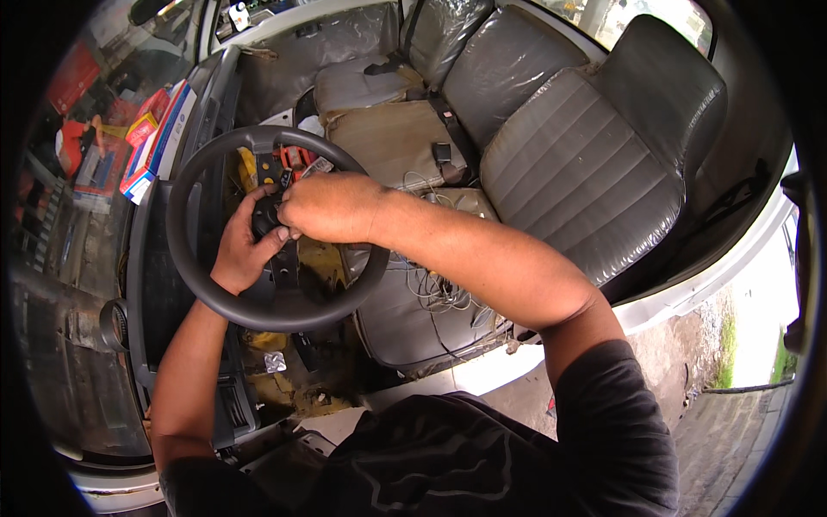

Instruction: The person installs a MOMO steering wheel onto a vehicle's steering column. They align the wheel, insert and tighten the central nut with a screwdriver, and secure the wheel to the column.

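The black steering wheel [276, 315] stands in front of me, in a vehicle cab. My left hand [239, 248] reaches through its ring from the left. Its thumb and fingers close around the dark hub piece [263, 221] at the wheel's centre. Curled into a fist, my right hand [332, 207] presses against the same hub from the right. Whatever its fingers grip is hidden beneath them. Just beyond both hands, a red object [295, 158] shows through the upper part of the wheel; I cannot make out its kind.
Red, blue and white boxes [159, 142] lean at the windshield above the dashboard [157, 284]. Loose thin wires [441, 291] lie on the near seat. Worn grey seats [581, 172] fill the right side. A small silver packet [275, 362] rests on the dirty floor.
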Demonstrator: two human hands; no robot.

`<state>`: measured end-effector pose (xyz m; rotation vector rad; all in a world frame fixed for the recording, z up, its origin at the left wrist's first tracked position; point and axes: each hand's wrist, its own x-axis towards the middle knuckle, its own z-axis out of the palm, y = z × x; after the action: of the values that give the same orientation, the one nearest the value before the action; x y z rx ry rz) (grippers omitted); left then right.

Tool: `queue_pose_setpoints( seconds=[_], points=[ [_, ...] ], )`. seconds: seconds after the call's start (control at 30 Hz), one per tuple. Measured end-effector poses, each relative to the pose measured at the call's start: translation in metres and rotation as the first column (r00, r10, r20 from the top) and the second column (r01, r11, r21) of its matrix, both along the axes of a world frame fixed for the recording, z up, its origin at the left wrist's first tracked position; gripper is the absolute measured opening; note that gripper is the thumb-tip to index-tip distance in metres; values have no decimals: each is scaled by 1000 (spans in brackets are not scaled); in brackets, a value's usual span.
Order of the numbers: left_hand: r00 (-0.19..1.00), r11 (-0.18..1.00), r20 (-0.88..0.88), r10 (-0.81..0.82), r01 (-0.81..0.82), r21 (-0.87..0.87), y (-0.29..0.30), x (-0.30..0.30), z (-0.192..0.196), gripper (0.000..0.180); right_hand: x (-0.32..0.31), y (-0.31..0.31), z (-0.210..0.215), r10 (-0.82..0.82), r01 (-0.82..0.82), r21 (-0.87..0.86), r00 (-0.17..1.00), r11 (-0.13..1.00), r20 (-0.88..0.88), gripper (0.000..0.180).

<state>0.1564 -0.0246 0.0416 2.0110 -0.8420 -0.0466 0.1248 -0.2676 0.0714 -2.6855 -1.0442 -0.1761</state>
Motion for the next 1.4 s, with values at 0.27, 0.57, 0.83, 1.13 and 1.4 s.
queue_pose_setpoints(
  seconds=[0.27,0.57,0.83,1.13,1.4],
  points=[
    [999,1000,42,-11,11,4,-3,-2,2,70,-5,-2,13,32,-24,-115,997,993,67,20],
    [999,1000,44,-3,3,-10,-5,-1,2,68,14,-117,-35,-317,338,422,941,841,-122,44],
    [986,997,-161,-33,21,-76,-4,-4,3,69,-62,-264,-324,-845,859,-281,271,429,-461,48],
    [994,999,-102,-45,46,11,-4,2,14,72,-78,-261,-169,-870,915,42,396,402,-295,78],
    [996,998,-76,-49,52,41,-1,4,13,75,-95,-148,28,-307,267,955,927,130,-217,76]
  ],
)
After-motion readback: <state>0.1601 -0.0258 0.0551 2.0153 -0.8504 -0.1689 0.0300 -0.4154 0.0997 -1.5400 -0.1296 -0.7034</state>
